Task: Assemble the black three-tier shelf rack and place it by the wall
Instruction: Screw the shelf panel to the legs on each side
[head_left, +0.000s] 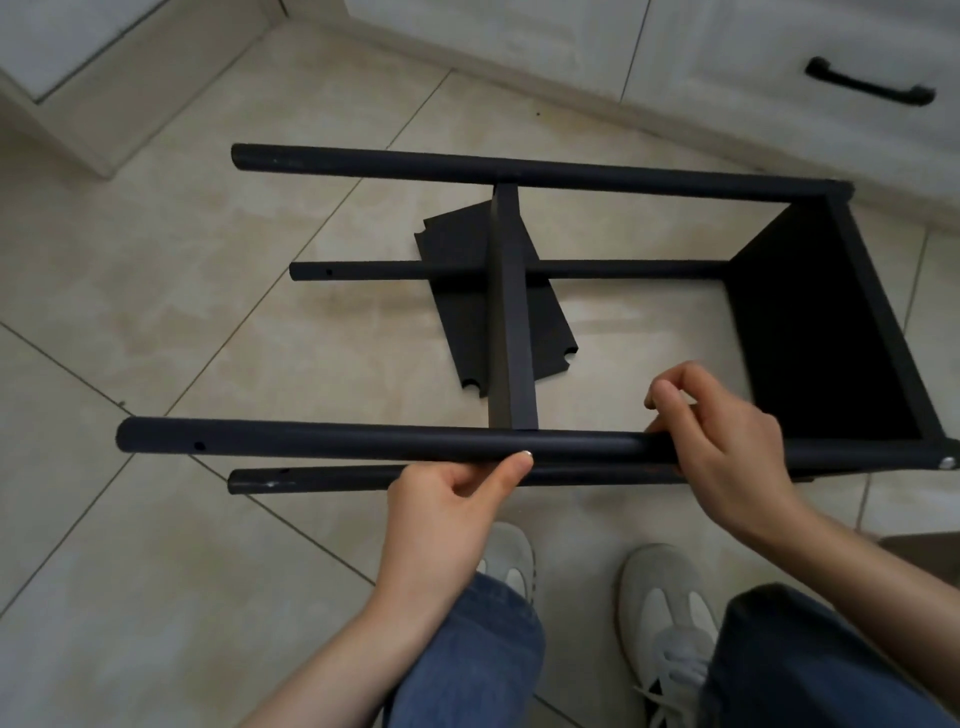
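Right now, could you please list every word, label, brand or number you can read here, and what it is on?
None: no readable word, label, brand or number shows on the rack, the loose shelf board, the drawer, the shoes or the jeans.

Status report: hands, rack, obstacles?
Left hand, right hand grip near black round pole. Black three-tier shelf rack on its side, part-built. Loose black flat panel beneath.
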